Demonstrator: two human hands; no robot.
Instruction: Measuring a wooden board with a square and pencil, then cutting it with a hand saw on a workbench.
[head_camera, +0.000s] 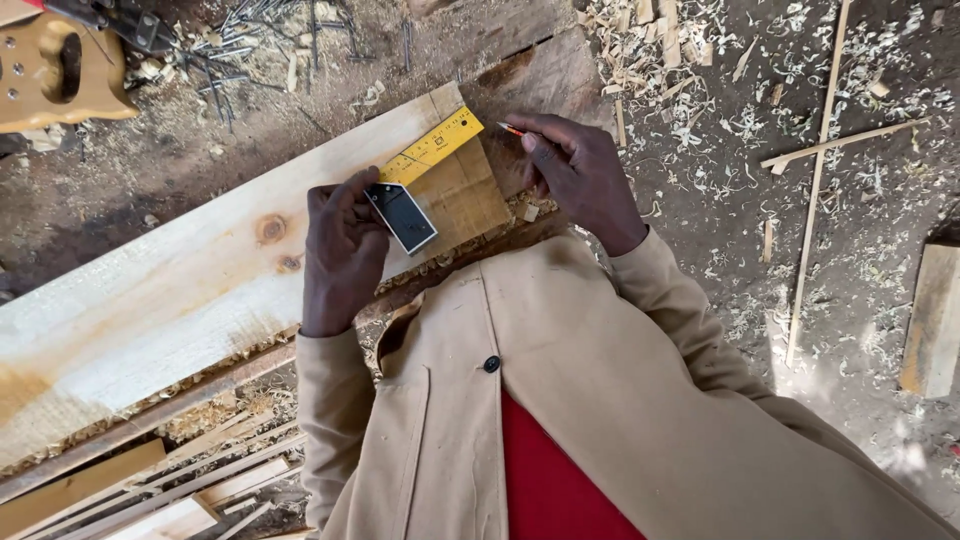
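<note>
No packages, labels, signs or screens anywhere.

head camera, looking straight down (close) at plank (200, 280)

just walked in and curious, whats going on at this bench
A person in a tan coat leans over a pale wooden plank. The left hand presses a try square, with its yellow blade and dark stock, flat near the plank's end. The right hand holds a pencil at the blade's tip. Wood shavings cover the ground, and a handsaw lies behind.
</note>
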